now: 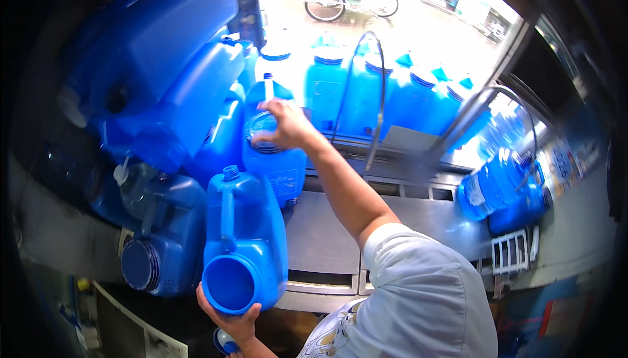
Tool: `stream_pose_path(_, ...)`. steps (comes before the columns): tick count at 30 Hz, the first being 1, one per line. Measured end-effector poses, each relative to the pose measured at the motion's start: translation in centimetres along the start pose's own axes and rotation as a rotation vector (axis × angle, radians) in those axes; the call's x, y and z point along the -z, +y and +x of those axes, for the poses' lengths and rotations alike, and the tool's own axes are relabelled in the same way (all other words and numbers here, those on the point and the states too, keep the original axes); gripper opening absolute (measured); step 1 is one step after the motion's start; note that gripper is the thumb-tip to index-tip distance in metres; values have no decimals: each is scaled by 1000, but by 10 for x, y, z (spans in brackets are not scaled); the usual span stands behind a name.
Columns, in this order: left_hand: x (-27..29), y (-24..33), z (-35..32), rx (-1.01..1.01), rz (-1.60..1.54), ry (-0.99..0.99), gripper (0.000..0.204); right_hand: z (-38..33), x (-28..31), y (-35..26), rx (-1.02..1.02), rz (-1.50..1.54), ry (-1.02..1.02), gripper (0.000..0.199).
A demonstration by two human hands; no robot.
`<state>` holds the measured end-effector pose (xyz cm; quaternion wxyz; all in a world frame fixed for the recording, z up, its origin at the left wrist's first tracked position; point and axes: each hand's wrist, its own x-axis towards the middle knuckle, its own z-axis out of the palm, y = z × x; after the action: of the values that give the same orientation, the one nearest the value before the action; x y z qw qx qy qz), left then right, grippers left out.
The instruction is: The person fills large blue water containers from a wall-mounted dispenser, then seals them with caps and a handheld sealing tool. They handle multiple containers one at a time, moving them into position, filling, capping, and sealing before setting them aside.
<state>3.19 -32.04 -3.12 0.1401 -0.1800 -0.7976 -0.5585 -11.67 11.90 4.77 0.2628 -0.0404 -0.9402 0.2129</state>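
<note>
A translucent blue water jug (271,227) leans toward me with its wide round mouth uncovered. My left hand (232,319) grips it at the lower rim of that mouth, thumb at the front. Its moulded handle and small spout point away from me. Just beyond, a second blue jug (281,178) stands upright with a wide ribbed blue lid (263,129) on it. Over that lid is my right hand (288,122), fingers spread apart and slightly blurred; whether they touch it I cannot tell. A small blue and white round piece (226,340) shows below my left hand.
Large blue jugs (176,37) are stacked at left, and a capped jug (170,240) lies nearby. Several jugs (327,89) line the bright opening. Thin curved hoses (383,89) rise from the steel counter (327,233). A round bottle (477,194) lies at right, near a white rack (510,253).
</note>
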Motion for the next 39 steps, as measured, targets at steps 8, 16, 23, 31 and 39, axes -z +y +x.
stream_pose_path(8,28,-10,5,-101,-59,-298,135,-60,-10,-2,168,-152,14,81)
stream_pose_path(16,28,1,4,-45,-229,-366,138,-46,-32,-45,-29,-209,40,88)
stream_pose_path(23,26,13,-15,-81,-212,-345,136,-42,-17,-49,-94,-312,-169,90)
stream_pose_path(31,4,35,-43,-88,-266,-242,126,-156,17,19,-326,279,128,71)
stream_pose_path(39,-45,68,-75,-181,-214,-319,120,-441,13,56,-535,228,-303,65)
